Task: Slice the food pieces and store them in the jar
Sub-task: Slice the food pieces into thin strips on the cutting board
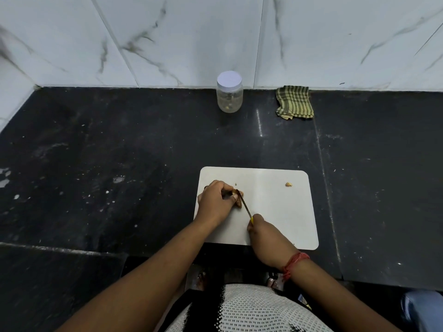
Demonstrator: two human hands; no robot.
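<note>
A white cutting board lies on the black counter. My left hand pinches a small brown food piece at the board's left part. My right hand grips a knife by its yellow handle, and the thin blade rests against the food piece beside my left fingers. A small loose bit of food lies alone near the board's upper right. The clear jar with a white lid stands shut at the back by the wall, with a few pieces at its bottom.
A folded green striped cloth lies to the right of the jar against the marble wall. The black counter is speckled with crumbs and wet spots. Its front edge runs just below the board.
</note>
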